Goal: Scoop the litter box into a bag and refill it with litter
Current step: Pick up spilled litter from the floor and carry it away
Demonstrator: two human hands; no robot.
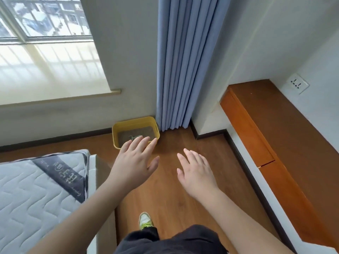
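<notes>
Standing view: both hands are reaching forward, fingers spread and holding nothing, the left hand [134,162] overlapping the near rim of the yellow plastic litter box [117,132] at 12 o'clock, the right hand [195,173] hanging over the wooden floor [176,204]. The box is sitting in the corner beside the blue pleated curtain [180,61], holding grey litter and a small greenish object (possibly the scoop). Nothing appears scooped; no bag or fresh litter is showing. A quilted mattress [34,191] is flanking at 9 o'clock, an orange-brown wooden cabinet [286,125] at 3 o'clock; the path looks open.
</notes>
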